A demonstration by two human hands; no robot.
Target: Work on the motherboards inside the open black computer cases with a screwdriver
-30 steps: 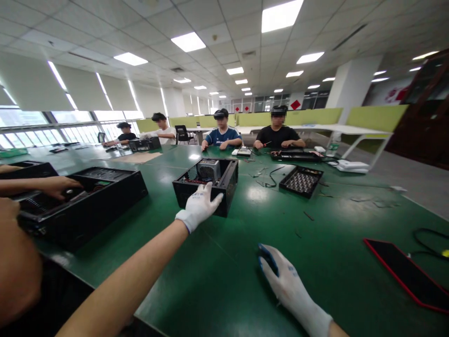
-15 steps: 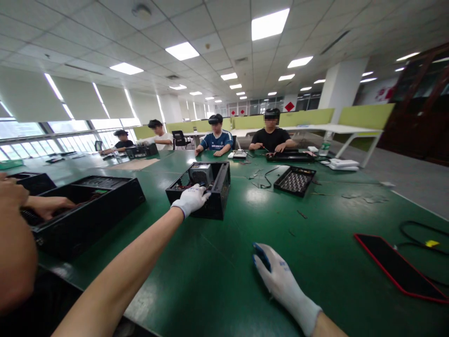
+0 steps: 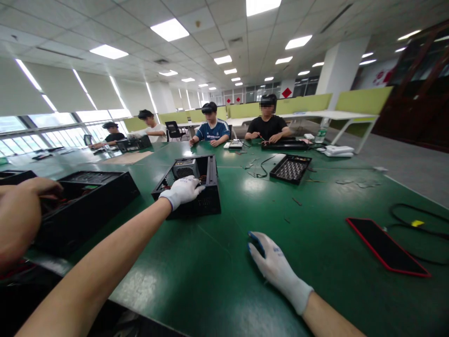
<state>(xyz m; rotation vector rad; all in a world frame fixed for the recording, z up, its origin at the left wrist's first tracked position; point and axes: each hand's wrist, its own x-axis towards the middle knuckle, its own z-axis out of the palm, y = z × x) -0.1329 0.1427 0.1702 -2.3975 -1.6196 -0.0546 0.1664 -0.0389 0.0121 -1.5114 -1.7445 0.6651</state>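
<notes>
A black desktop computer case (image 3: pixel 210 203) lies on the green table (image 3: pixel 210 262), its top side uncovered. Inside it a grey power supply (image 3: pixel 185 169) shows at the back. My left hand (image 3: pixel 184 191), in a white glove, reaches out to the case and grips its near wall; the fingertips are partly hidden past the edge. My right hand (image 3: pixel 271 257), in a white glove with blue palm and fingertips, rests low over the table with thumb and fingers apart, holding nothing.
At left a co-worker's arm (image 3: pixel 21 210) reaches into another black computer case (image 3: pixel 87 213). A black perforated panel (image 3: pixel 291 168), a red-edged black mat (image 3: pixel 387 248) and a cable (image 3: pixel 407 206) lie to the right. Several people sit across the table.
My left hand has drawn the case slightly toward me and to the left. The view has shifted a little. My right hand keeps its open shape.
</notes>
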